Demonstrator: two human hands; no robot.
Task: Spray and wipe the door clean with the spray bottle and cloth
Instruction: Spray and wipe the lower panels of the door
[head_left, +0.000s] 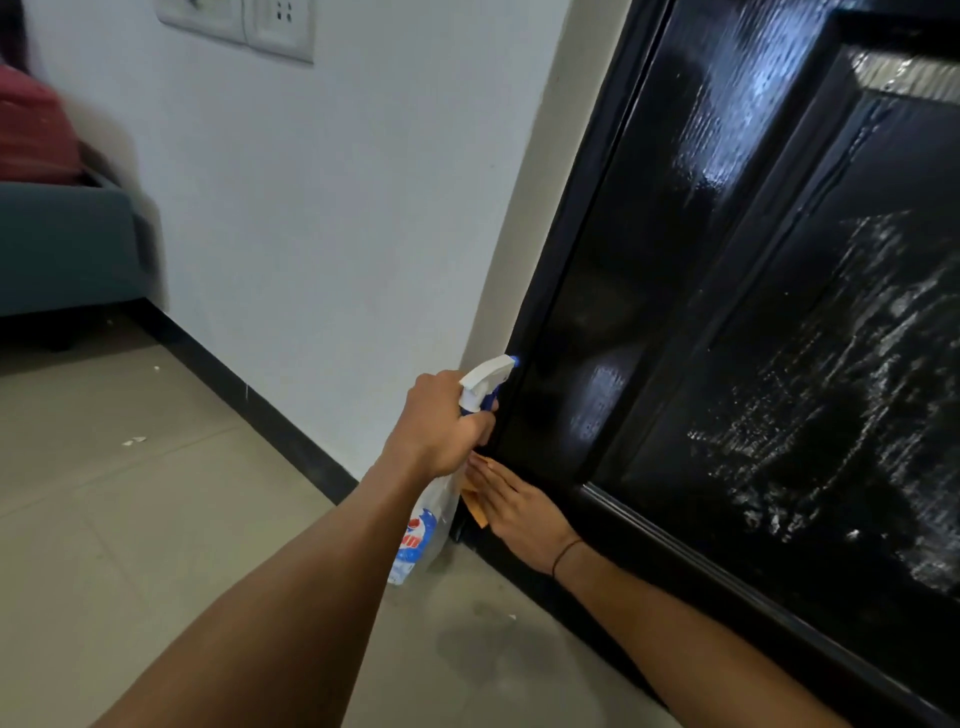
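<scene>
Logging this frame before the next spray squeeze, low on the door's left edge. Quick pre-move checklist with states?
1. Left hand grips the spray bottle at the neck: ok.
2. Nozzle points at the door, not the wall: ok.
3. Right hand presses the cloth flat on the door's lower left corner: ok.
4. Right hand out of the spray line: ok, it lies below the nozzle.
5. Liquid left in the bottle: cannot tell.
6. Panel wiped: not ok, white streaks cover the inset panel.
</scene>
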